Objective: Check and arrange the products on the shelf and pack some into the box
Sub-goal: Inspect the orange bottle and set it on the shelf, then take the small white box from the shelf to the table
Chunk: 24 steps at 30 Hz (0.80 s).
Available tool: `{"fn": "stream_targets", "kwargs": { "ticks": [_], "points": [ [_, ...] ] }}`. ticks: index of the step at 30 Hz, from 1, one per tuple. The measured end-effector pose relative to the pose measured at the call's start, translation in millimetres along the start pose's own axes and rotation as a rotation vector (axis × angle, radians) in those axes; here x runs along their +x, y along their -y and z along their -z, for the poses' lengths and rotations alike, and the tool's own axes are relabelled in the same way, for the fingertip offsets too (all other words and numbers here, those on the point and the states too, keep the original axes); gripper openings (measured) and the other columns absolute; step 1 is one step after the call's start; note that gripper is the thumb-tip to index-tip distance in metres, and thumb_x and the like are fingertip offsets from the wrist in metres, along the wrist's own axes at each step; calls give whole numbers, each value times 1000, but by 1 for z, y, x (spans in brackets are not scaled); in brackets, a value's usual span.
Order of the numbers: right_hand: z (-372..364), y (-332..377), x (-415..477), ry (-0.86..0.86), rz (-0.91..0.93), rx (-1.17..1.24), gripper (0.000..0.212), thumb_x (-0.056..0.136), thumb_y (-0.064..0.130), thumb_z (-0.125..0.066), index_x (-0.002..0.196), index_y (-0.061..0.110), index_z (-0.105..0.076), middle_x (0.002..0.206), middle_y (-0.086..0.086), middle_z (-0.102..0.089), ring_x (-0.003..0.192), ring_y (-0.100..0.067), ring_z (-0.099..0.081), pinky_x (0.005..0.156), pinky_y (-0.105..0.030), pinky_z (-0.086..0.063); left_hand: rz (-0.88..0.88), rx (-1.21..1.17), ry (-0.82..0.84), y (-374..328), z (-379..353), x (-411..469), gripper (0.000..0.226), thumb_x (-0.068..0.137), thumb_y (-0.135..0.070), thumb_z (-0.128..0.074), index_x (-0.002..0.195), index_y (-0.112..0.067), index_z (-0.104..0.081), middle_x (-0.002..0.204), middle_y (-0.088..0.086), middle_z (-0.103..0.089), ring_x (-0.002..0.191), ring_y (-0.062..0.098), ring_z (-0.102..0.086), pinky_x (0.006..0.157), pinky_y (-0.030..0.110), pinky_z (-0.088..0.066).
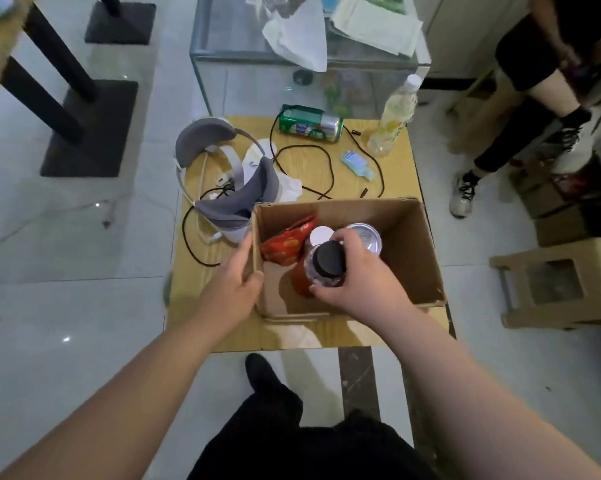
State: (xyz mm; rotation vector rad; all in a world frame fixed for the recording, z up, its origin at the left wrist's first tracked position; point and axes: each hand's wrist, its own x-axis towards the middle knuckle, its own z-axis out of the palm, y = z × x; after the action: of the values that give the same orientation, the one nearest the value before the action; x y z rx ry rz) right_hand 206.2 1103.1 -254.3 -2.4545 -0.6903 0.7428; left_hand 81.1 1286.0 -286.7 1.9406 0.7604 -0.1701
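Head view, looking down on a small wooden table (399,174).

- Cardboard box (406,244): open top, sits on the near half of the table.
- Left hand (233,275): grips the box's left wall. The thumb hooks over the rim to the inside and the fingers lie along the outside.
- Right hand (358,275): fingers curled round the shoulder of a black-capped bottle (328,260) with a reddish body. The bottle is roughly upright inside the box, near its middle. Cannot tell whether its base touches the box floor.
- Also in the box: red snack bag (285,244) against the left wall; a white round lid (321,235) just behind the bottle; a silver-topped can (365,237) upright beside the lid, partly hidden by the fingers.
- On the table beyond the box: grey-and-white headset (223,174) at left, black cable (326,168) looping across the middle, green can (309,124) on its side at the far edge, clear bottle of pale drink (394,119) at the far right corner, and a small teal bottle (356,164) lying between them.
- Off the table: glass case (205,81) behind, beige stool (551,289) at right.
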Motion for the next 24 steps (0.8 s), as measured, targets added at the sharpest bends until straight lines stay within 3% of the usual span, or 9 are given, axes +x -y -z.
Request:
{"fn": "stream_targets", "kwargs": {
  "ticks": [2,3,5,7,9,13,16,20,24],
  "points": [
    [-24,9,18,31,-34,13,65,78,35,-84,123,28,-38,118,-3,-60,105,-26,-63,86,-40,-55,-53,26,65,10,0,8,79,104,-20,-49,158,-52,-1,137,-6,-51,101,6,-59,79,24,-47],
    [-35,12,27,34,-52,36,62,79,32,-83,122,26,-39,117,-6,-60,105,-28,-63,85,-39,-53,-73,3,91,15,1,11,81,104,-18,-49,158,-52,1,135,-6,-50,102,8,-58,82,24,-49],
    [-54,17,44,47,-79,86,55,82,27,-80,123,21,-43,116,-5,-60,104,-26,-62,83,-34,-48,-91,-58,119,20,1,13,82,103,-15,-49,159,-50,0,146,-9,-42,122,13,-53,102,33,-50],
    [-65,20,56,84,-108,125,47,86,23,-77,122,17,-48,110,0,-59,97,-19,-57,73,-25,-36,-99,-76,122,24,3,14,82,103,-15,-50,159,-49,-1,158,-18,-29,139,13,-41,116,43,-41],
    [-70,19,65,97,-151,123,38,90,22,-74,117,18,-47,106,1,-59,90,-18,-55,67,-25,-30,-117,-93,132,30,4,16,83,103,-15,-51,158,-51,-2,159,-23,-26,143,8,-36,118,44,-38],
    [-72,13,75,119,-176,102,33,92,19,-70,115,18,-46,110,-9,-65,90,-26,-61,68,-30,-35,-101,-114,145,32,6,15,83,102,-19,-54,154,-60,-4,151,-35,-26,144,5,-34,116,44,-39],
    [-70,14,77,138,-165,97,38,89,32,-74,110,20,-44,104,-6,-64,83,-23,-59,59,-30,-35,-94,-80,117,29,5,14,82,102,-19,-54,156,-57,-5,151,-35,-22,145,-1,-28,118,38,-35],
    [-73,12,78,176,-121,24,45,93,44,-66,123,19,-44,114,-15,-63,102,-36,-63,79,-39,-50,-57,-116,93,28,2,15,80,102,-16,-53,156,-56,-9,156,-27,-25,136,-20,-25,119,32,-32],
    [-72,11,81,271,-82,-50,37,99,37,-61,127,14,-55,125,-19,-57,115,-39,-57,93,-38,-46,-38,-123,52,22,-2,11,81,102,-18,-52,147,-71,-9,159,-25,-26,144,0,-32,118,38,-36]
  ]
}}
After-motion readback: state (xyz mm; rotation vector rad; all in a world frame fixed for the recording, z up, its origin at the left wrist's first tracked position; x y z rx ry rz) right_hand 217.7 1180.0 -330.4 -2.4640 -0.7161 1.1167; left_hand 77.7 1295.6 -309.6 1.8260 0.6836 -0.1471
